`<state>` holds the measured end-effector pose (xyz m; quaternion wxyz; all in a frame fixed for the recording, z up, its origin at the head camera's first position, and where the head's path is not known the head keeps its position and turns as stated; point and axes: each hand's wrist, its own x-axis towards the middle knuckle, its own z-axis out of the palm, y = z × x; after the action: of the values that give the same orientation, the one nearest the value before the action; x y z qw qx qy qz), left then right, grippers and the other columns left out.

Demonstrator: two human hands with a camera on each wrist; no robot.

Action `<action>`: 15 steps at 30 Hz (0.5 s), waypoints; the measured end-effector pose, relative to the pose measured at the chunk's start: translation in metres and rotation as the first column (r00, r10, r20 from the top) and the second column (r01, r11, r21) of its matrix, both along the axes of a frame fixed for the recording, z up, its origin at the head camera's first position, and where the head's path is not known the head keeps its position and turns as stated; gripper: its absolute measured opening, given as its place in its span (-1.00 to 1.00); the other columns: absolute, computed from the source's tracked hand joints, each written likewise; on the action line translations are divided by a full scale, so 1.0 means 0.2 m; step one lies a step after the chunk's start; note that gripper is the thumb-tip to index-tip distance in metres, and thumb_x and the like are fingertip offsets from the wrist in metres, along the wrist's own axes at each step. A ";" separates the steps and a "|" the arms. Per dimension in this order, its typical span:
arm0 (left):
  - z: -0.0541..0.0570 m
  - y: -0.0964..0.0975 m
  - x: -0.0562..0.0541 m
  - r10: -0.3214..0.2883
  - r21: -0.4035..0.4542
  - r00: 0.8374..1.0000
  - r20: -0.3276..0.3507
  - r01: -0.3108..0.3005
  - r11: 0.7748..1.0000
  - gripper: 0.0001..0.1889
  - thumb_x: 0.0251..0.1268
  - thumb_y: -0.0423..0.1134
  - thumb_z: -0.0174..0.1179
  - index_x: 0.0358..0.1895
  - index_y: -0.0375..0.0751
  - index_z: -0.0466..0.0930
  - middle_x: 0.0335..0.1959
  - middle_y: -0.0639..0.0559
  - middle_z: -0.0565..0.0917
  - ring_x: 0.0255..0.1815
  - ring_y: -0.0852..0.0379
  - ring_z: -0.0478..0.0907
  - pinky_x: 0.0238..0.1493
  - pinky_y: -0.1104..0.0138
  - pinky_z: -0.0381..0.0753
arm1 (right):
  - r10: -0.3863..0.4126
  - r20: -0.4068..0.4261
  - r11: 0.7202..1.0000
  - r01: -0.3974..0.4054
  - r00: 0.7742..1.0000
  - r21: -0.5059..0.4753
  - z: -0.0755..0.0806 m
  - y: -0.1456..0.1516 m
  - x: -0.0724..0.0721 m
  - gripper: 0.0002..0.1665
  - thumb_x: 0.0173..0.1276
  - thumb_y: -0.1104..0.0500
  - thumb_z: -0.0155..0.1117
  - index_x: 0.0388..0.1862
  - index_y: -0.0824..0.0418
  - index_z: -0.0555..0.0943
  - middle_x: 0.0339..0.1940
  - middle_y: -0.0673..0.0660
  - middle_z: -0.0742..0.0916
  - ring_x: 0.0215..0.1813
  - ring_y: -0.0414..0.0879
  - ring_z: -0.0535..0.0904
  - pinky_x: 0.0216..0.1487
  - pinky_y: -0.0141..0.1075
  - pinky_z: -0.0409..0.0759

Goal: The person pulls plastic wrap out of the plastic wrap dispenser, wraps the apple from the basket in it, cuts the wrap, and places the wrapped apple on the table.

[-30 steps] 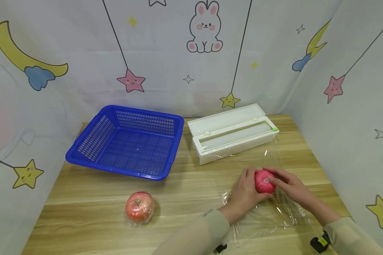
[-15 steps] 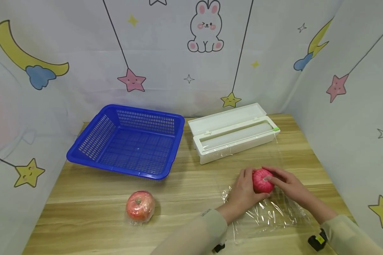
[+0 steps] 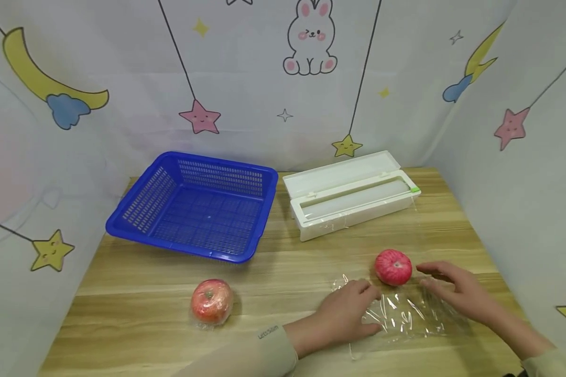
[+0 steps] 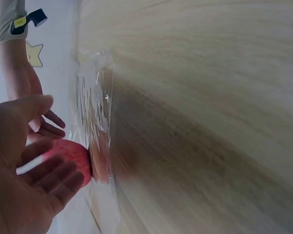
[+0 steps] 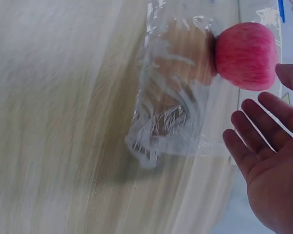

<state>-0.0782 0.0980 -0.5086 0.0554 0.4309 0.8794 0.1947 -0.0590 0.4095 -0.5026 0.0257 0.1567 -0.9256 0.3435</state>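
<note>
The red-pink apple [image 3: 393, 267] sits on the table [image 3: 122, 324] with its dimpled end facing up, unwrapped on top, resting on a sheet of clear film [image 3: 405, 314]. On the near side of the apple the film lies wrinkled and shiny, with a crumpled edge. Neither hand grips anything. The left hand [image 3: 341, 314] is to the near left of the apple, over the film's left part, its fingers loosely bent and its thumb set apart; in the head view its fingertips stop just short of the fruit. The right hand [image 3: 464, 293] is just right of the apple, palm turned towards it, fingers relaxed and extended, with a gap between them and the skin

Well to the left of the apple, and a little nearer the person, is a wrapped apple [image 3: 212, 301] in clear film. Beyond that, to the far left of the red-pink apple, stands a blue basket [image 3: 188, 250] with slotted walls. Behind the red-pink apple and slightly left is a white box [image 3: 358, 215], its lid [image 3: 341, 174] folded back and a pale roll [image 3: 358, 200] inside. Farther behind the apple hangs a white backdrop [image 3: 250, 89] printed with stars, moons and a rabbit
</note>
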 end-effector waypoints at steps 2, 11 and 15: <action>0.01 -0.04 0.02 -0.099 -0.077 0.993 -0.066 0.094 0.993 -0.53 0.34 0.23 0.42 0.18 0.13 0.65 0.06 0.25 0.63 0.03 0.34 0.55 -0.05 0.49 0.57 | 0.045 -0.054 0.994 -0.039 0.998 0.102 0.01 0.02 0.03 -0.63 0.32 0.29 0.56 0.10 0.11 0.75 0.02 0.03 0.82 0.10 -0.32 0.69 0.12 -0.60 0.55; -0.07 -0.14 0.12 -0.329 -0.301 0.902 -0.278 0.244 0.922 -0.46 0.28 0.52 0.25 0.11 0.28 0.70 0.11 0.32 0.63 0.14 0.32 0.51 0.04 0.44 0.49 | 0.249 -0.192 0.922 -0.172 0.949 0.346 -0.03 0.08 0.15 -0.45 -0.11 0.09 0.82 -0.16 -0.15 0.68 -0.19 -0.28 0.69 -0.19 -0.31 0.64 -0.15 -0.50 0.54; -0.09 -0.16 0.13 -0.361 -0.325 0.870 -0.335 0.253 0.911 -0.50 0.27 0.50 0.27 0.06 0.32 0.70 0.13 0.33 0.63 0.14 0.30 0.52 0.08 0.42 0.50 | 0.281 -0.214 0.908 -0.187 0.936 0.375 -0.09 0.10 0.18 -0.39 -0.19 0.02 0.83 -0.16 -0.14 0.66 -0.16 -0.21 0.68 -0.18 -0.30 0.63 -0.15 -0.53 0.52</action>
<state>-0.0530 0.0658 -0.5274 -0.0308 0.5844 0.8104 -0.0281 -0.0221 0.4291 -0.5196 0.0784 0.3135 -0.9343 0.1505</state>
